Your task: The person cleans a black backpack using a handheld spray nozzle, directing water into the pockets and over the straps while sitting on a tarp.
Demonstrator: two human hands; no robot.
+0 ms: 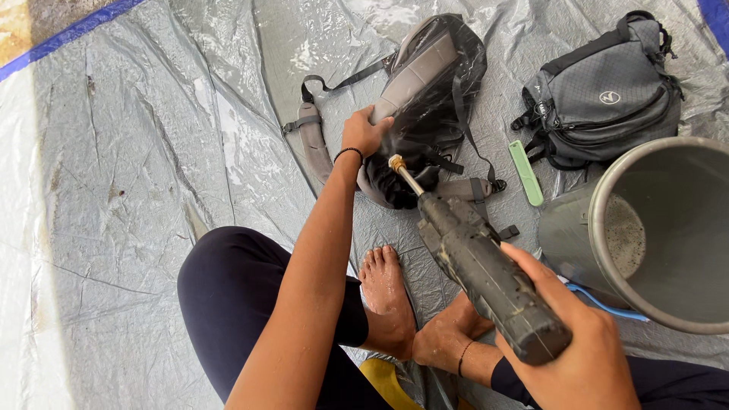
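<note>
Black-and-grey backpack (pixel 429 99), wet, soft, likely slippery: lay on grey tarpaulin (pixel 152 152). Left hand (pixel 364 133) gripped its padded back panel, the firmest hold. Right hand (pixel 581 357) clenched around spray gun (pixel 474 254).

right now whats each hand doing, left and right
Left hand: closed on the edge of the wet black backpack.
Right hand: closed around the spray gun, nozzle aimed at the backpack.
</note>
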